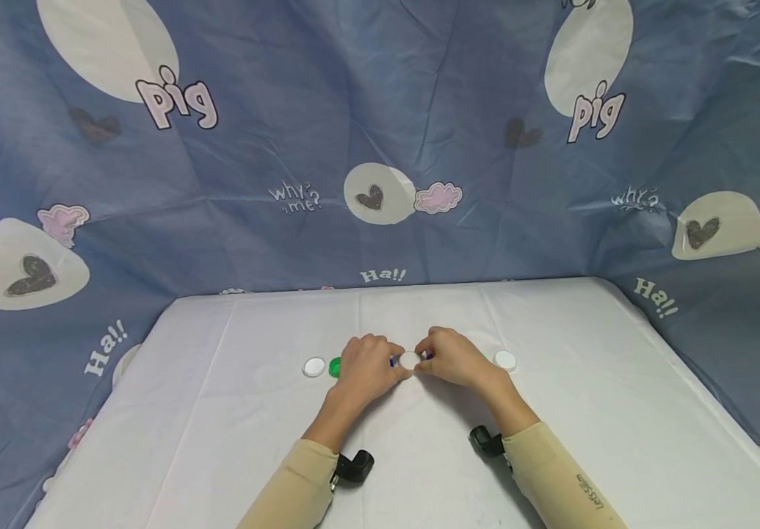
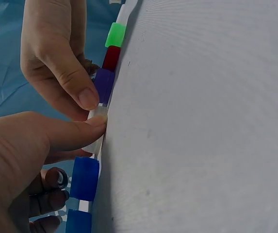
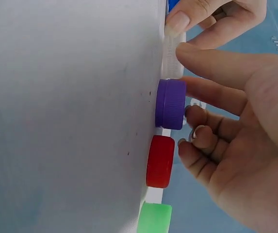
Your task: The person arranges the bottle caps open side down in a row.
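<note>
A blue printed backdrop (image 1: 274, 242) fills the upper half of the head view, above a white-covered table (image 1: 221, 419) across the lower half. A left sleeve (image 1: 294, 485) and right sleeve (image 1: 554, 477), both beige, rise from the bottom edge to the left hand (image 1: 368, 364) and right hand (image 1: 455, 358), which meet at a small pale cap (image 1: 409, 360) near the frame's centre. The left thumb and a finger pinch it; the right thumb and forefinger are clamped on its other edge, the remaining right fingers bent. From the head it looks like a plain white disc, but the right wrist view shows it translucent and finely ribbed, with a ribbed purple cap (image 3: 172, 104), red cap (image 3: 160, 162) and bright green cap (image 3: 154, 218) in a row below. The left wrist view adds two blue caps (image 2: 85, 178) at its bottom. The head view shows a white cap (image 1: 313, 366) left of the left hand; whether any cap contains something cannot be told
</note>
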`<state>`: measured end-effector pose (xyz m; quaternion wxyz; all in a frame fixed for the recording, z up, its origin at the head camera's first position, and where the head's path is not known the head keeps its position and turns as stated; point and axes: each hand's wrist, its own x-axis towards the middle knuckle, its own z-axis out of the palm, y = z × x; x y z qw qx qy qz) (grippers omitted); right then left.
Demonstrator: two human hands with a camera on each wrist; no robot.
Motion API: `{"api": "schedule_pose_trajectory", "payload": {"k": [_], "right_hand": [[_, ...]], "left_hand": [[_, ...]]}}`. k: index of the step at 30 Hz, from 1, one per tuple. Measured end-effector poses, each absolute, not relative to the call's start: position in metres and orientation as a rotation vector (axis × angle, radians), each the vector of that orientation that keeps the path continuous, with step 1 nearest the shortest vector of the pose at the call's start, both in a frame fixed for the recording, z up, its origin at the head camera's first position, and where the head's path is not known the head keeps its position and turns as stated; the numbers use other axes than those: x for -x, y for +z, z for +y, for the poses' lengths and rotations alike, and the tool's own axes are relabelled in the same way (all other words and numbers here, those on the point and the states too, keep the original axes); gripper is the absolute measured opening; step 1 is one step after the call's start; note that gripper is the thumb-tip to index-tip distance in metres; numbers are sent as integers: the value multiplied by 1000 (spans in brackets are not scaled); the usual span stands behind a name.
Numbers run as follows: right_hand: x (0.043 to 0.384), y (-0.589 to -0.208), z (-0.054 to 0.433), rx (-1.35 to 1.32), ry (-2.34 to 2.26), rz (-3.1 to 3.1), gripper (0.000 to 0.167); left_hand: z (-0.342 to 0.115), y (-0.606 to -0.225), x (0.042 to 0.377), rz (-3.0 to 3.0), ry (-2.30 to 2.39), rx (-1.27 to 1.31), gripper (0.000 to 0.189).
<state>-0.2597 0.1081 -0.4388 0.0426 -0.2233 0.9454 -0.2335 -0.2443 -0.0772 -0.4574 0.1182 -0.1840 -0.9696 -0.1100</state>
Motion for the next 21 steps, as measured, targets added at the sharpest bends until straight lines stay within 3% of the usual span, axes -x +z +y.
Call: {"api": "schedule_pose_trajectory", "payload": {"k": [14, 21], "right_hand": [[256, -436, 105, 646, -634, 2915, 27], [256, -431, 99, 637, -636, 2930, 36]], "left_hand": [[-79, -456, 243, -2871, -311, 542, 42], [-87, -447, 242, -2907, -319, 544, 48]]}}
